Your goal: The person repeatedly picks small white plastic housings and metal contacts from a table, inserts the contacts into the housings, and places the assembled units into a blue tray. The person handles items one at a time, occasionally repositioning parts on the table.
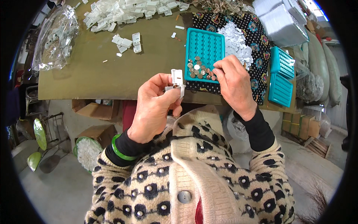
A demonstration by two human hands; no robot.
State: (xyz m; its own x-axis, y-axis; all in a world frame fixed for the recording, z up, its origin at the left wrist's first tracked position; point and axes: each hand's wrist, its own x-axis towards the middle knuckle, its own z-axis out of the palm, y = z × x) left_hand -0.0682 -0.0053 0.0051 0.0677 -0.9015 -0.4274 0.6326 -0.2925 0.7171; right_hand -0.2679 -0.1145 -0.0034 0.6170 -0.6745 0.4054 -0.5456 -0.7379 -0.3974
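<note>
My left hand (154, 102) pinches a small white plastic case (177, 76) with its hinged lid raised. The thumb covers part of the case, and a small brown piece shows inside it. Over the right edge of a teal tray (205, 35) with round hollows, my right hand (235, 82) has its thumb and index finger brought together. What lies between those fingertips, if anything, is too small to make out. Just beside them, several small round metal discs (196, 67) like button cells lie loose in the tray's near end.
White plastic cases (126, 13) are heaped at the far edge, with a few cases (126, 43) nearer. White flat pieces (235, 43) lie on a patterned black cloth (257, 61). Teal trays (280, 89) stand at right, a clear plastic bag (56, 41) at left.
</note>
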